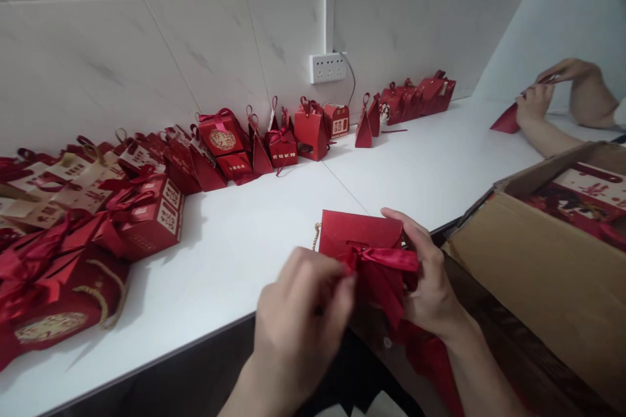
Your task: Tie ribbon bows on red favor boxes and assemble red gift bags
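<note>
A small red gift box (359,228) with a flap and a twisted gold cord at its left side is held up over the counter's front edge. My right hand (433,280) grips it from the right side, fingers wrapped round it. A glossy red ribbon (391,258) runs through a slot in the flap, with a tail hanging down the front. My left hand (303,313) is closed in front of the box, thumb and fingers pinching the ribbon; it is slightly smeared by motion. The box's underside is hidden behind my hands.
Many red gift boxes (147,221) crowd the left of the white counter (220,273), and more line the wall. An open cardboard box (533,267) holding red packaging stands at right. Beyond it, a person's hands (538,101) hold a red item (506,118). A socket strip (328,69) hangs on the wall.
</note>
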### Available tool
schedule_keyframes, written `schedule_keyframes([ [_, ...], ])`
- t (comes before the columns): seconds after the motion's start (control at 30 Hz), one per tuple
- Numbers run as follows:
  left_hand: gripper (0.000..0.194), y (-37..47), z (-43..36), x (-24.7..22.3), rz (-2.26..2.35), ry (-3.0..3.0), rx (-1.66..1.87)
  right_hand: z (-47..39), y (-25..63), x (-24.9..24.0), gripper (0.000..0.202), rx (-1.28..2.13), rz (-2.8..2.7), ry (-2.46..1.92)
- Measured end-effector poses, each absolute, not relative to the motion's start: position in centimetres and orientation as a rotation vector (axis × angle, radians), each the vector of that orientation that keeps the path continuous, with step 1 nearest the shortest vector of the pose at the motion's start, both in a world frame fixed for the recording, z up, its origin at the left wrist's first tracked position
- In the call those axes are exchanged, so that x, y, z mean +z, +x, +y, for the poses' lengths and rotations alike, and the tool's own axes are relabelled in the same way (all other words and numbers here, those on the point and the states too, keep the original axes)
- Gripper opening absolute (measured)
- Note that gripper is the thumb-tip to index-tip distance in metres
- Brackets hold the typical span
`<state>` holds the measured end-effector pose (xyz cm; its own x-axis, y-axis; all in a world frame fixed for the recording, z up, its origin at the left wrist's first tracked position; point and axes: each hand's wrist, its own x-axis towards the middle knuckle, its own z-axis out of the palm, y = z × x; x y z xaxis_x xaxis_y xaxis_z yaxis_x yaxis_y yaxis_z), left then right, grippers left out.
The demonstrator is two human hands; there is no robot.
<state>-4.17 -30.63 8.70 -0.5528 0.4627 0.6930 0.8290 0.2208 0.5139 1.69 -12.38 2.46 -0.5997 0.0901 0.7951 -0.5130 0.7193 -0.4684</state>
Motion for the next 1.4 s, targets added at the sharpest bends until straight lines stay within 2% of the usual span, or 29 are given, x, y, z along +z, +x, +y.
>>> schedule_keyframes([
  [0.13,0.019,-3.2,-30.4,8.0,-1.908,-1.549,-0.894,-12.1,2.2,2.1,0.088,0.836,-2.055,0.221],
  [0.37,0.024,-2.6,-30.2,8.5,-1.763,-1.640,-0.799,-11.9,3.4,1.9,0.071,0.917,-1.993,0.069],
  [0.53,0.019,-2.2,-30.1,8.6,-1.744,-1.618,-0.799,-11.6,4.3,1.8,0.077,0.951,-1.992,0.051],
  [0.63,0.005,-3.5,-29.8,8.7,-1.969,-1.272,-0.956,-11.3,5.0,1.7,0.087,1.002,-2.002,0.070],
  [0.77,0.013,-6.7,-28.3,8.1,-2.495,-0.795,-1.062,-11.0,6.5,1.6,0.109,1.042,-2.002,0.000],
  [0.83,0.013,-7.8,-27.1,7.4,-2.659,-0.848,-0.995,-10.5,7.5,1.9,0.111,1.024,-2.020,-0.131],
  [1.0,0.021,-6.9,-23.5,5.1,-2.795,-1.221,-0.973,-8.6,10.5,3.2,0.099,0.972,-1.948,-0.474],
  [1.07,0.023,-5.8,-21.9,4.4,-2.806,-1.435,-0.946,-7.6,11.7,3.6,0.087,1.122,-1.800,-0.580],
  [1.23,0.023,-3.3,-18.2,2.8,-2.753,-1.872,-0.795,-5.5,15.2,4.4,0.039,1.771,-1.227,-0.740],
  [1.4,0.024,-1.8,-14.9,2.5,-2.656,-2.172,-0.641,-5.0,18.6,5.5,0.040,2.184,-1.022,-0.562],
])
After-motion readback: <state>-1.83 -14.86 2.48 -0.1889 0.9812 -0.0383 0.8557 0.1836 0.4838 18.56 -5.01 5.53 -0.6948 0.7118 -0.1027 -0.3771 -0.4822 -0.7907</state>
